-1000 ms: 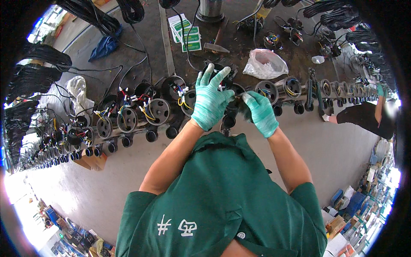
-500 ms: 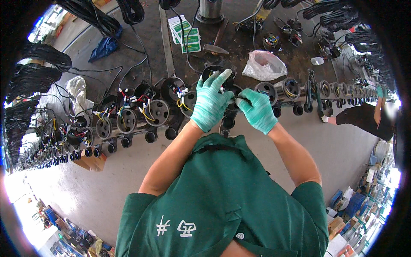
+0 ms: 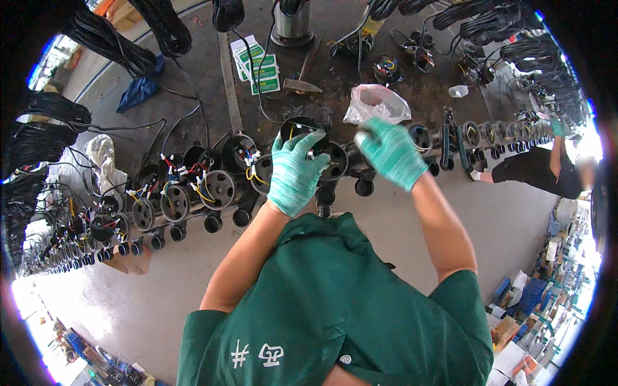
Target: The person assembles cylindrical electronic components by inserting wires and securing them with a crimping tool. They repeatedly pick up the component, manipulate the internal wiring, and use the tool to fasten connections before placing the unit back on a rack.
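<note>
Seen from the head cam, both hands wear teal knit gloves and work at a long row of round black motor housings on a dark worktop (image 3: 193, 77). Left hand (image 3: 293, 172) lies over the open black housing (image 3: 302, 132) right in front of the person, fingers spread and curled down on its rim and the round end plate (image 3: 335, 161) beside it; loose hold, touching, not clamped. Coloured wires w/ white connectors poke out under the fingertips. Right hand (image 3: 389, 153) is raised just right of that housing, fingers closed toward the thumb; a small dark bit shows at the fingertips but blurred, so can't tell what, if anything, it pinches.

Housing stands mid-row at the worktop's near edge, neighbours touching on both sides. Judging by look: cast metal, heavy, stiff, prob. oily, so gloves help. Best hold is around the outer rim or body, never by the wires, which are thin, floppy and likely to pull off their terminals.

Other stuff, same view: wired housings (image 3: 193, 186) off to the left, clear plastic bag (image 3: 376, 103) behind the right hand, green-white leaflets (image 3: 257, 64) farther back, black cable bundles (image 3: 161, 26) along the far edge. Another person's sleeve (image 3: 534, 170) reaches in at far right.
</note>
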A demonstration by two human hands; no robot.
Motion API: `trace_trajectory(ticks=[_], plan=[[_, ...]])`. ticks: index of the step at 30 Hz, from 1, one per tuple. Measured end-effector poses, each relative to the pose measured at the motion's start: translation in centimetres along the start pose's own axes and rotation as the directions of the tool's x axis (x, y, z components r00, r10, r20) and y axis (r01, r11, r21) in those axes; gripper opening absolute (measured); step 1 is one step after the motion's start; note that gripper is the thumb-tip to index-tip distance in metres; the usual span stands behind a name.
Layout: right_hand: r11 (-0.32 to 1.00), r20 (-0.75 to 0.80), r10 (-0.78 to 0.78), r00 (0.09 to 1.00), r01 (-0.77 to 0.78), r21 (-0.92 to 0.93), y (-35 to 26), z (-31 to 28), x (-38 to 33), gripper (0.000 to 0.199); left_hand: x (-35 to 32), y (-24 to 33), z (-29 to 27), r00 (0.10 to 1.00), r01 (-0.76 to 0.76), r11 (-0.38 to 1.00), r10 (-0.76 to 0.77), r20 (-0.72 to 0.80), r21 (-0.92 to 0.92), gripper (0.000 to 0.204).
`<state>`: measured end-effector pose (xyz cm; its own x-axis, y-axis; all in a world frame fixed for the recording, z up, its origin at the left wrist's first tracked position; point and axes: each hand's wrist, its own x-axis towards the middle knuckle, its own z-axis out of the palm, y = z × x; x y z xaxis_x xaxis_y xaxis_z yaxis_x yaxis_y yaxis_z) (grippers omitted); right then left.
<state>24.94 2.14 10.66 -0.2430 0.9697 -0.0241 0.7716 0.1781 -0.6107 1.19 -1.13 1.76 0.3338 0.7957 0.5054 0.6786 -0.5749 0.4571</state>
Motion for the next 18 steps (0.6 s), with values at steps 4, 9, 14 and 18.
trace_trajectory(ticks=[4, 9, 14, 18], plan=[[0.902, 0.141, 0.051, 0.989, 0.015, -0.432, 7.3, -3.6, 8.1, 0.028, 0.3, 0.0, 0.6, 0.999, 0.034, 0.998, -0.033, 0.032, -0.047, 0.019], [0.711, 0.52, 0.309, 0.797, 0.17, -0.682, 10.1, 0.4, 15.1, 0.034, 0.0, 0.1, -0.1, 0.999, 0.036, 0.999, -0.037, 0.031, 0.01, 0.016], [0.566, 0.727, 0.33, 0.602, 0.49, -0.663, 3.9, 3.0, 13.5, 0.038, 1.4, 2.6, -2.3, 0.972, 0.105, 0.995, -0.103, 0.211, 0.005, 0.015], [0.447, 0.39, 0.613, 0.687, 0.105, -0.888, 2.3, 2.7, 15.5, 0.044, 1.6, -0.1, 0.7, 0.998, 0.037, 0.999, -0.039, -0.045, -0.028, 0.008]])
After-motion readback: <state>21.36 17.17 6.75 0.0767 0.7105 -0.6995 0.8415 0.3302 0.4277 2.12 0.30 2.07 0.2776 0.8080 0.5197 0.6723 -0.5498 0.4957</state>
